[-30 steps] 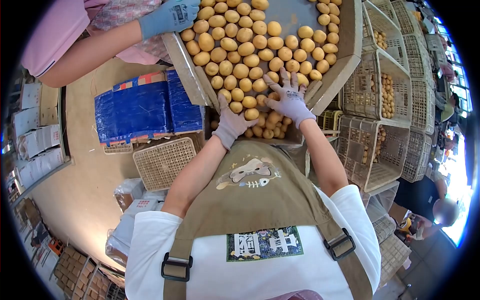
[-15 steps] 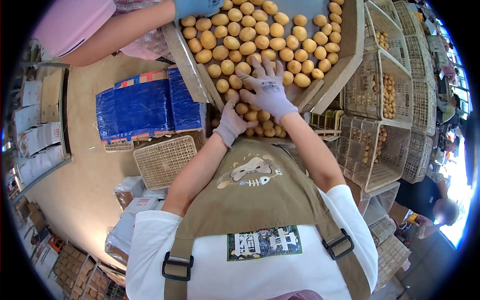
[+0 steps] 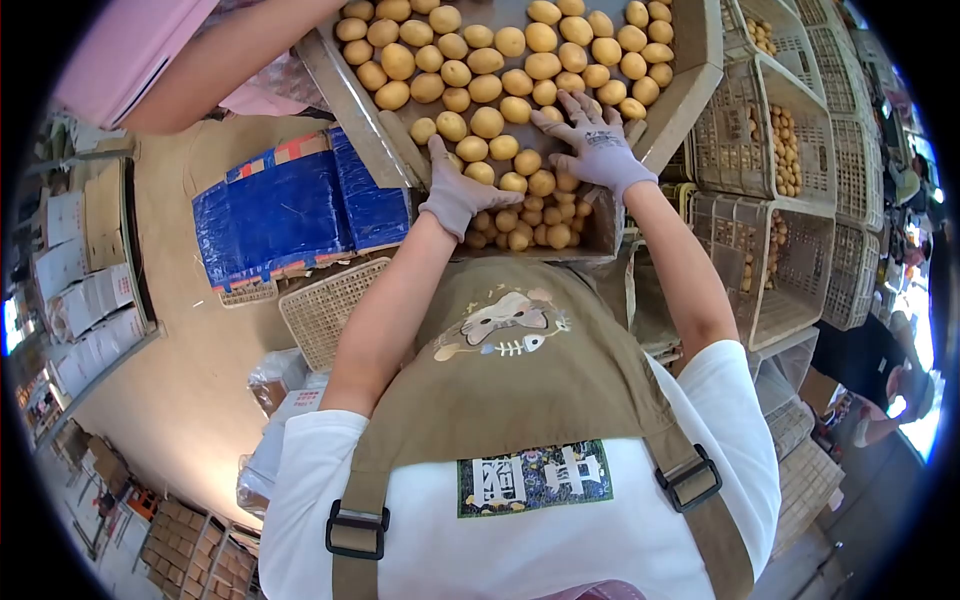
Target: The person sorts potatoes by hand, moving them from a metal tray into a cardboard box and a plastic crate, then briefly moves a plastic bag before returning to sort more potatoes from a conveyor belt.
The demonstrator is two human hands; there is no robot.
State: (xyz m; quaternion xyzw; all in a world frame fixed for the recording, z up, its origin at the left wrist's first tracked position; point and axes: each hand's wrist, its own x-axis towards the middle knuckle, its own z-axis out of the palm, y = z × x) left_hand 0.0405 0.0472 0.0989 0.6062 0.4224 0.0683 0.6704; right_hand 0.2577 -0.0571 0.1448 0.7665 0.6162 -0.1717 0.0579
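Observation:
Small yellow-brown potatoes (image 3: 485,60) lie spread on a grey sorting tray (image 3: 690,90) with raised sides. The tray narrows toward me, and more potatoes (image 3: 530,225) fill a box (image 3: 603,228) below its mouth, against my apron. At the left of the mouth, my gloved left hand (image 3: 458,190) is open, thumb and fingers apart beside the potatoes. My gloved right hand (image 3: 598,148) is open at the right, its spread fingers touching potatoes on the tray. Neither hand is closed round a potato.
Stacked plastic crates (image 3: 735,130) with potatoes stand to the right. On the left are a blue-wrapped box (image 3: 275,205) and an upturned crate (image 3: 325,310). Another person's arm (image 3: 230,65) reaches in at upper left. A person (image 3: 870,370) is at far right.
My right hand has moved right, away from my left hand, which has shifted slightly up. Potatoes have slid down between them, and the box below shows more. The other person's gloved hand has left view.

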